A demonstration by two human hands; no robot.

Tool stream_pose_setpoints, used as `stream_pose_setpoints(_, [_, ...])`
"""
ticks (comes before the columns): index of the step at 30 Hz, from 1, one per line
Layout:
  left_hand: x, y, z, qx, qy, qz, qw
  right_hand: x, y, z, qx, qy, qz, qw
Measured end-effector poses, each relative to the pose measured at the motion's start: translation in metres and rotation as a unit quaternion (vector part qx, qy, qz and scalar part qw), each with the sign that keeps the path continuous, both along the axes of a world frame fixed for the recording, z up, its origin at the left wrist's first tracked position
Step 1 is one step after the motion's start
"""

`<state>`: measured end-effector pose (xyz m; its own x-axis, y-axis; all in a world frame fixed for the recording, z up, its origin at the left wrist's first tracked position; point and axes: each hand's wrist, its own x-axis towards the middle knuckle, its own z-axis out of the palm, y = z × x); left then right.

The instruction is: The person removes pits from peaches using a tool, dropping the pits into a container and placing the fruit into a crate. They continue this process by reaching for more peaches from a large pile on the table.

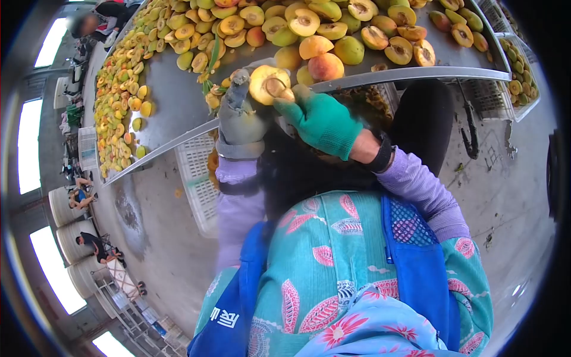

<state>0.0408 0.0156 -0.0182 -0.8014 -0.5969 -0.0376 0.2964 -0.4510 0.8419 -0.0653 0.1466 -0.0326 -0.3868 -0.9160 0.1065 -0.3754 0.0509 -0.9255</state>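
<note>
A halved peach (266, 80) with its stone showing is held just above the near rim of a metal sorting table (178, 101). My left hand (239, 116), in a grey glove, grips the peach half from the left with the thumb up beside it. My right hand (321, 119), in a green glove, pinches the half's right edge, its fingertips at the stone. Both hands are over the table's edge. Two whole peaches (318, 56) lie right behind the held half.
The table carries many halved and whole peaches (196, 27) across its far and left sides. White plastic crates (199, 172) stand below it, and a crate of fruit (520, 65) sits at the right. The concrete floor is wet. People sit by large barrels (62, 205) at the left.
</note>
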Motion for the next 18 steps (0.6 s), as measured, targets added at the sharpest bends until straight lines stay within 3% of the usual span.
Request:
stream_pose_setpoints(2, [-0.004, 0.012, 0.007, 0.026, 0.031, 0.015, 0.999, 0.005, 0.0, 0.002, -0.008, -0.059, -0.005, 0.998])
stream_pose_setpoints(4, [-0.002, 0.003, -0.015, -0.164, -0.071, 0.086, 0.98, 0.01, -0.001, -0.001, -0.024, -0.065, -0.006, 0.998])
stream_pose_setpoints(6, [-0.001, -0.003, -0.029, -0.271, -0.112, 0.132, 0.947, 0.015, -0.005, -0.005, -0.049, -0.013, -0.004, 0.999])
stream_pose_setpoints(9, [0.0, 0.002, -0.032, -0.256, -0.09, 0.175, 0.947, 0.022, -0.005, 0.008, 0.038, -0.088, -0.028, 0.995])
stream_pose_setpoints(11, [-0.001, 0.011, -0.024, -0.17, -0.077, 0.202, 0.961, 0.027, -0.004, 0.011, 0.013, -0.077, -0.019, 0.997])
stream_pose_setpoints(15, [-0.003, 0.019, -0.017, -0.218, -0.076, 0.205, 0.951, 0.032, -0.009, -0.005, -0.024, -0.075, -0.014, 0.997])
stream_pose_setpoints(16, [-0.004, 0.015, -0.026, -0.236, -0.063, 0.189, 0.951, 0.032, -0.009, 0.004, 0.036, -0.093, -0.002, 0.995])
stream_pose_setpoints(17, [0.0, 0.012, -0.034, -0.258, -0.056, 0.184, 0.947, 0.026, -0.007, -0.021, -0.039, 0.301, 0.082, 0.949])
stream_pose_setpoints(18, [0.003, 0.007, -0.046, -0.417, -0.149, 0.205, 0.873, 0.02, -0.002, -0.046, -0.176, 0.649, -0.003, 0.74])
